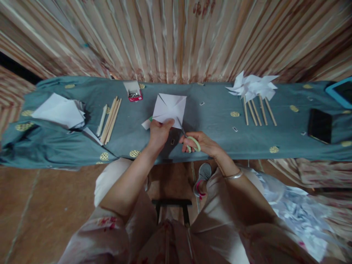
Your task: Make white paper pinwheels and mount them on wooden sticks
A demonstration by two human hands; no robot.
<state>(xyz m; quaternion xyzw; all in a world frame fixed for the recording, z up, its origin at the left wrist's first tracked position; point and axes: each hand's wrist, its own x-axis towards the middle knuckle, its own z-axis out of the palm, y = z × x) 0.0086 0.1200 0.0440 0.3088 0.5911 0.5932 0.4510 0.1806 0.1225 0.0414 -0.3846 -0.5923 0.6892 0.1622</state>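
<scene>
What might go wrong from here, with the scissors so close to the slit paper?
The left hand pins the square white paper with its thumb near the blades of the scissors in the right hand, so a slip might nick it. Slits already run inward from the paper's corners; cutting too deep could weaken or tear its middle.

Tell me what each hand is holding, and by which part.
The left hand holds the white paper by its near edge; the right hand holds the scissors by their pale green handles.
</scene>
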